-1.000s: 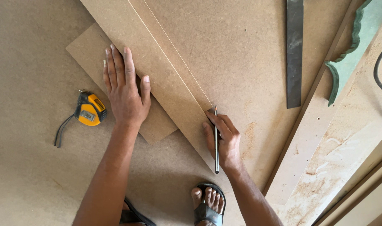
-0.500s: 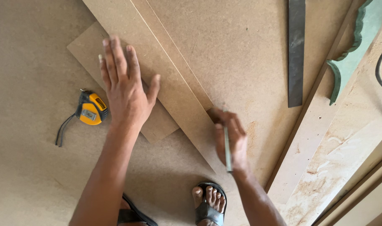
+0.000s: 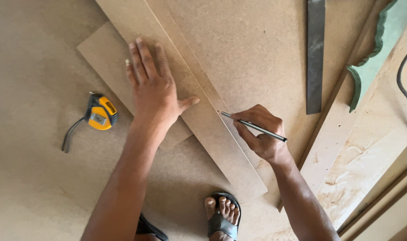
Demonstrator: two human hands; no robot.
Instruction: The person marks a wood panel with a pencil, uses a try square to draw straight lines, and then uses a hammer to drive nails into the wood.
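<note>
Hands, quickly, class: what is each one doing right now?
Left hand: open, pressed flat on the long board strip.
Right hand: closed around a pencil, its tip at the strip's edge.

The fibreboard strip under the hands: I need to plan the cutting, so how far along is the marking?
Looks done: the narrow fibreboard strip lies laid across the boards, and the tape measure sits aside, untouched. In hand: the left hand presses the strip flat, while the right hand sets a pencil tip at its edge. Left: no drawn line is visible, so the marking seems barely begun.
</note>
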